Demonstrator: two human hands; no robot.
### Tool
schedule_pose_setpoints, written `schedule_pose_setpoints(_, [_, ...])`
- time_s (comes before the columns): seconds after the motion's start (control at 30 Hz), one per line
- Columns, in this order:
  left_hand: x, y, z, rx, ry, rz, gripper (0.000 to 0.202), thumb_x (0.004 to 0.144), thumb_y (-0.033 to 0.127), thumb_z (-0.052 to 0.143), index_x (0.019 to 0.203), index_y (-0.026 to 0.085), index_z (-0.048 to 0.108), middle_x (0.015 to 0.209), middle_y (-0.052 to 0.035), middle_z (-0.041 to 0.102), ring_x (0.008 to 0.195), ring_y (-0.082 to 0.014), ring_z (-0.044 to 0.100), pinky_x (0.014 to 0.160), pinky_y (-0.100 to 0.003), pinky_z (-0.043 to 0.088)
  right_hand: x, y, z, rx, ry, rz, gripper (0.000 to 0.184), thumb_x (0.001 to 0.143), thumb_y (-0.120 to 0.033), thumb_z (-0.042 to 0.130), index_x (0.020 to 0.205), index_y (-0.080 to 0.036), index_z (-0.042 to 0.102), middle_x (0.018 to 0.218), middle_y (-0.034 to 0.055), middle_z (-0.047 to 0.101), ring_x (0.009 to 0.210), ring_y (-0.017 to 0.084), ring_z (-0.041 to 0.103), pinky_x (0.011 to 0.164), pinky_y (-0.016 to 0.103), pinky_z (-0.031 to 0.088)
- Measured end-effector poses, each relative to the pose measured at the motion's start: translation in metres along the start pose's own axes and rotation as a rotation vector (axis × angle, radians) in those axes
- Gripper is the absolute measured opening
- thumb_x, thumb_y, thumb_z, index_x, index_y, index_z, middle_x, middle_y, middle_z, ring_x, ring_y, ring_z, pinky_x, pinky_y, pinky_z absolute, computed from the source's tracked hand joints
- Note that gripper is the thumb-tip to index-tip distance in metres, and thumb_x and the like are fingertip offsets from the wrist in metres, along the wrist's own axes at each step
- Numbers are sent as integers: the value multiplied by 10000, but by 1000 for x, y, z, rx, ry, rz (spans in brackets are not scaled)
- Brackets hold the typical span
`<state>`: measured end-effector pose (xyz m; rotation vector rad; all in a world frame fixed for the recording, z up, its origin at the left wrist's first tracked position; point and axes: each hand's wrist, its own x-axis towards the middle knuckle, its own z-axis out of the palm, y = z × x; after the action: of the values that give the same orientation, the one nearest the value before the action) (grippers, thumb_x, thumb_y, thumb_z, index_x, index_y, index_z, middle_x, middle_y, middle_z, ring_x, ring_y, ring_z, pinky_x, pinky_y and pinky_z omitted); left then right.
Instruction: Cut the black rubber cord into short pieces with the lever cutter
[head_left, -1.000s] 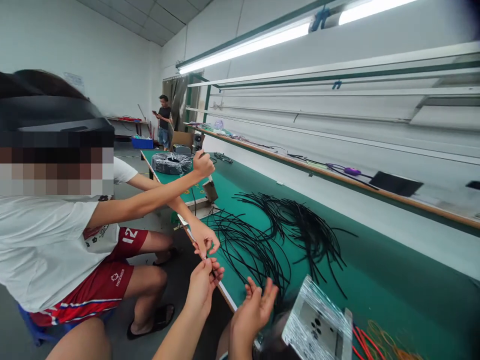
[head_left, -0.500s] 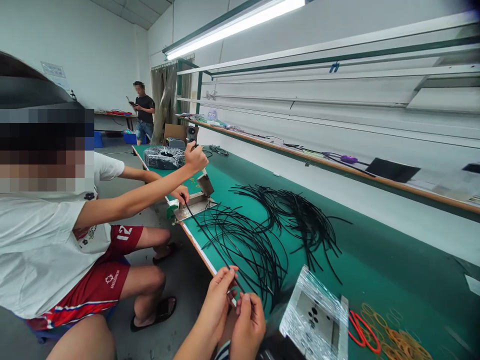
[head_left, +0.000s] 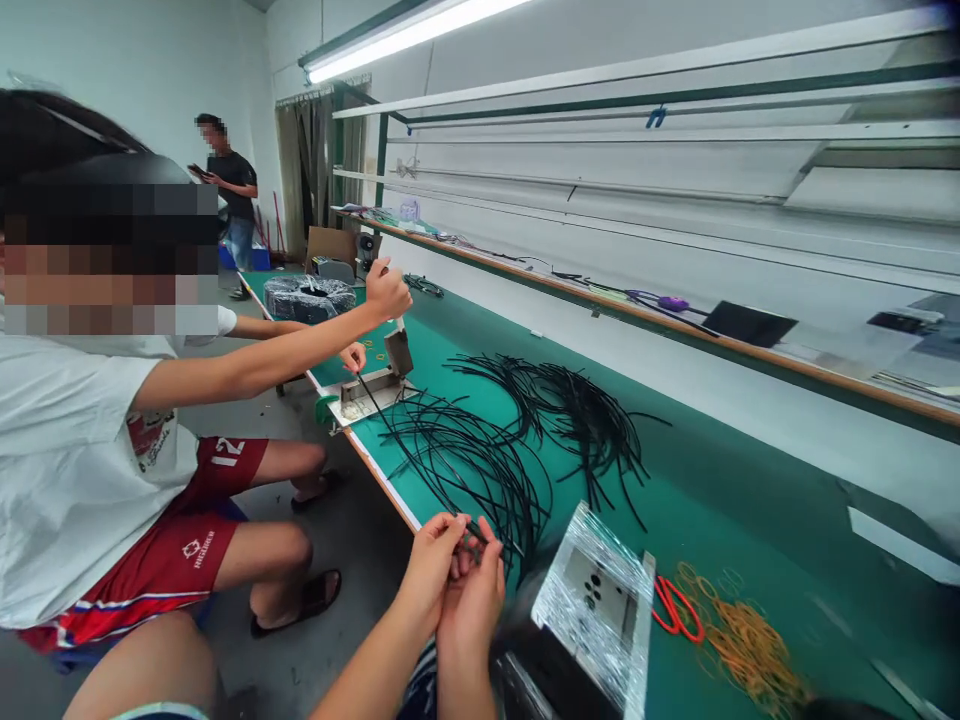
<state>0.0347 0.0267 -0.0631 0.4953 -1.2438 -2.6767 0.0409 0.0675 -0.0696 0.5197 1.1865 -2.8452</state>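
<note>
Fingers [head_left: 455, 522] of the left hand [head_left: 427, 560]: pinching a black cable [head_left: 474, 529] at the near edge of the green table [head_left: 757, 520]. Those of the right hand [head_left: 474, 598] are curling beside it; whether they are gripping, cannot tell.

Change, largest first. The co-worker [head_left: 67, 440], on the left, is no longer meeting the left hand as one second ago; the co-worker's lower hand [head_left: 353, 356] is now sitting back at the lever tool [head_left: 360, 403], the upper hand [head_left: 387, 292] clasping its handle. The person's left hand is staying on the cable since half a second ago, while the right is turning palm up and closing in beside it. Reading: both people are now tending one length, its near part apparently under the person's control.

Pose: both forearms are rising from the near side; the left wrist is angling rightward, the right hand cupping just below the left fingertips. The cable is apparently running from the co-worker's lower hand to the pinch, passing left of the loose bundle [head_left: 517, 490].
</note>
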Motion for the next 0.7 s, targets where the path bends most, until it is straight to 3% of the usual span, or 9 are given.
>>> schedule_pose_setpoints(0.13, [9, -1, 20, 111, 2, -37, 374, 703, 489, 713, 662, 155, 551, 524, 39, 520, 403, -42, 412, 384, -166, 272, 16, -12, 1, 78, 162, -46, 410, 799, -467, 564, 1113, -204, 569, 808, -4, 565, 697, 126, 582, 651, 286, 485])
schedule_pose_setpoints(0.23, [16, -1, 25, 176, 37, -80, 334, 750, 460, 685, 681, 169, 537, 557, 42, 534, 386, -46, 421, 375, -174, 290, 24, -12, -3, 43, 212, -64, 388, 798, -448, 528, 1127, -241, 534, 820, -22, 512, 691, 113, 563, 645, 284, 482])
schedule_pose_setpoints(0.33, [23, -7, 20, 245, 77, -68, 266, 808, 399, 645, 705, 171, 552, 609, 16, 587, 395, -56, 460, 398, -182, 334, 27, -8, -10, -42, 185, -120, 416, 811, -485, 491, 1176, -287, 496, 818, -39, 480, 653, 92, 527, 615, 265, 457])
schedule_pose_setpoints(0.5, [34, -23, 13, 266, 139, -38, 204, 833, 298, 612, 689, 155, 594, 719, -45, 657, 520, -72, 558, 539, -189, 441, 34, -5, -23, -185, 99, -185, 461, 846, -522, 420, 1256, -312, 418, 631, -98, 286, 459, 69, 283, 489, 230, 308])
schedule_pose_setpoints(0.7, [38, -25, 12, 283, 130, -24, 189, 811, 250, 597, 647, 158, 597, 685, -44, 651, 527, -87, 572, 524, -184, 434, 36, -9, -23, -216, 43, -217, 517, 810, -550, 465, 1242, -271, 412, 563, -117, 222, 434, 82, 218, 467, 251, 254])
